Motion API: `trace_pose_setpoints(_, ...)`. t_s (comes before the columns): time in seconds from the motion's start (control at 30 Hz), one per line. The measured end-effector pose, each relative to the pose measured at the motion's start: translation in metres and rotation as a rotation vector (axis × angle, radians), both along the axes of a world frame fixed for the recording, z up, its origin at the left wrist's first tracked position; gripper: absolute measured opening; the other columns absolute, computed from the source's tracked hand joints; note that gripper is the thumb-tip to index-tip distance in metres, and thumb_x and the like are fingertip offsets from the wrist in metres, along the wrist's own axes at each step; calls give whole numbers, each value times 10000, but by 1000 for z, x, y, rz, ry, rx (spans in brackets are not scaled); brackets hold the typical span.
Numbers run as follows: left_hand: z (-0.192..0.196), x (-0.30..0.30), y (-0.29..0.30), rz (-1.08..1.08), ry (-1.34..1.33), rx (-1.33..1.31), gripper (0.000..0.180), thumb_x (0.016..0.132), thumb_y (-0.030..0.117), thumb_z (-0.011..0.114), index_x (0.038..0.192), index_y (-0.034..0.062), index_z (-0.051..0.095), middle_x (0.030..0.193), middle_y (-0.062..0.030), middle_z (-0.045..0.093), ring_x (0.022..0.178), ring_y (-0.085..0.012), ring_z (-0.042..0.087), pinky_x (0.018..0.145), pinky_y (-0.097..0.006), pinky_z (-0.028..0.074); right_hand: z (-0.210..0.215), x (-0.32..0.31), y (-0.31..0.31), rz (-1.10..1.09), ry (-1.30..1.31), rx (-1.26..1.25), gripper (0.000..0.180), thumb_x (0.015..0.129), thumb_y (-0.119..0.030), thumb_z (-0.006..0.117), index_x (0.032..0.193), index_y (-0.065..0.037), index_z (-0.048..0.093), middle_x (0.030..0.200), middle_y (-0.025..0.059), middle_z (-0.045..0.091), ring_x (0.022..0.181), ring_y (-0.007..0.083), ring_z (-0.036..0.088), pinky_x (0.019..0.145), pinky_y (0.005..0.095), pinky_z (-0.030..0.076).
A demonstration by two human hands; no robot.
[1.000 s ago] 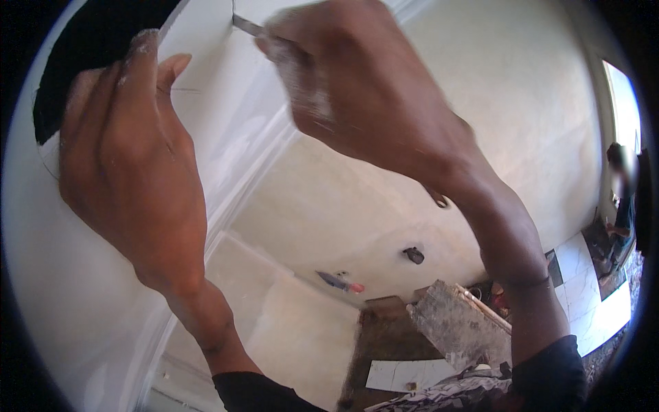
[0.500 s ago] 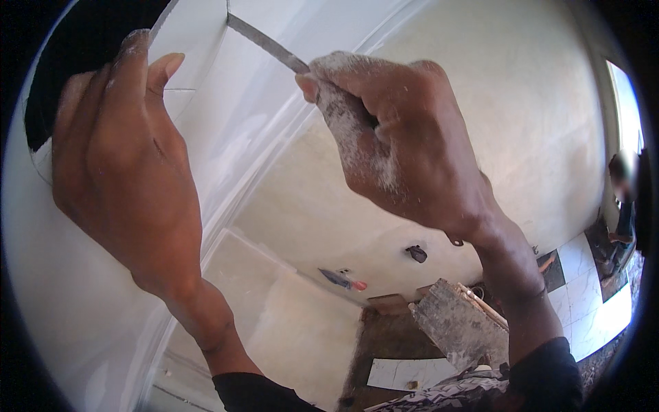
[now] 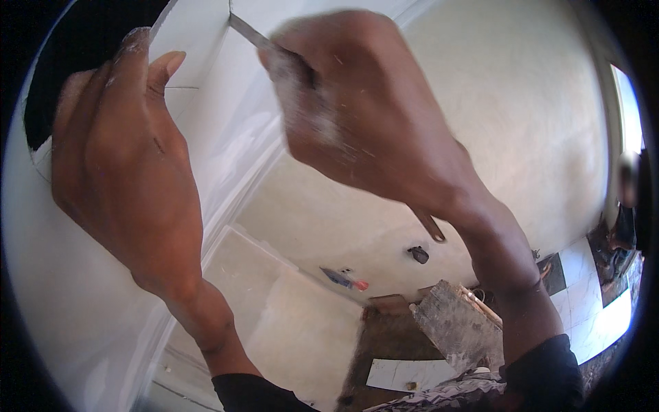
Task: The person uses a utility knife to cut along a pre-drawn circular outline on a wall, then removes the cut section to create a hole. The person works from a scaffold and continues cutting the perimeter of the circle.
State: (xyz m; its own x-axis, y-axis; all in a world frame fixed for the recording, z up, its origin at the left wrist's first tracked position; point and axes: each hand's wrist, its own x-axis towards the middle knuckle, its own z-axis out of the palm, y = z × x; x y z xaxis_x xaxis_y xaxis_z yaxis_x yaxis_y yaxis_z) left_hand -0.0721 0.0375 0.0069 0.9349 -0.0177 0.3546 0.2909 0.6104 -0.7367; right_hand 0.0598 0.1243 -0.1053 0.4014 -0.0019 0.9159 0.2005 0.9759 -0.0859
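At the upper left, my left hand (image 3: 130, 144) hooks its fingers at the edge of a dark opening (image 3: 75, 58) in a white ceiling board (image 3: 195, 41). Its thumb lies stretched along the board's face. My right hand (image 3: 350, 103), dusted with white powder and slightly smeared by motion, is closed round a narrow flat metal saw blade (image 3: 248, 29). The blade's far end meets the board at a cut line. Its rounded other end, which has a hole, sticks out below my wrist. Most of the blade's middle is hidden in my fist.
A pale plastered wall (image 3: 522, 103) fills the right side. On the floor below lie a rough grey board (image 3: 453, 329) and a white tile (image 3: 405, 374). A blue-and-red object (image 3: 343, 279) and a dark lump (image 3: 418, 255) show against the wall. Another person (image 3: 626, 199) is at far right.
My right hand has moved up and left toward the board, so less blade shows ahead of it and more of the rear end sticks out. My left hand stays put.
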Motion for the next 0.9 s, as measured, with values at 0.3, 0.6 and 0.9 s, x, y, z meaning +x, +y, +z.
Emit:
trace_pose_setpoints(0.3, 3, -6, 2, 40, 33, 40, 226, 958, 196, 622, 1168, 196, 704, 1035, -35, 724, 921, -172, 693, 763, -328, 571, -34, -9, -1, 77, 34, -52, 159, 876, -9, 605, 750, 87, 594, 588, 237, 464, 454, 299, 375, 478, 406, 370)
trace_pose_setpoints(0.6, 5, -6, 1, 53, 24, 64, 228, 959, 205, 618, 1170, 191, 701, 1017, -27, 725, 886, -164, 698, 750, -327, 577, -15, -8, 4, -23, 33, 1, 88, 714, 26, 625, 710, 113, 630, 664, 347, 569, 714, 522, 627, 653, 479, 532)
trace_pose_setpoints(0.9, 8, -3, 7, 2, 1, 12, 257, 938, 145, 650, 1189, 179, 692, 1041, -39, 725, 876, -179, 708, 736, -311, 583, 12, -3, 24, -35, 46, 140, 104, 702, 15, 626, 712, 118, 619, 655, 340, 571, 665, 491, 629, 655, 470, 524)
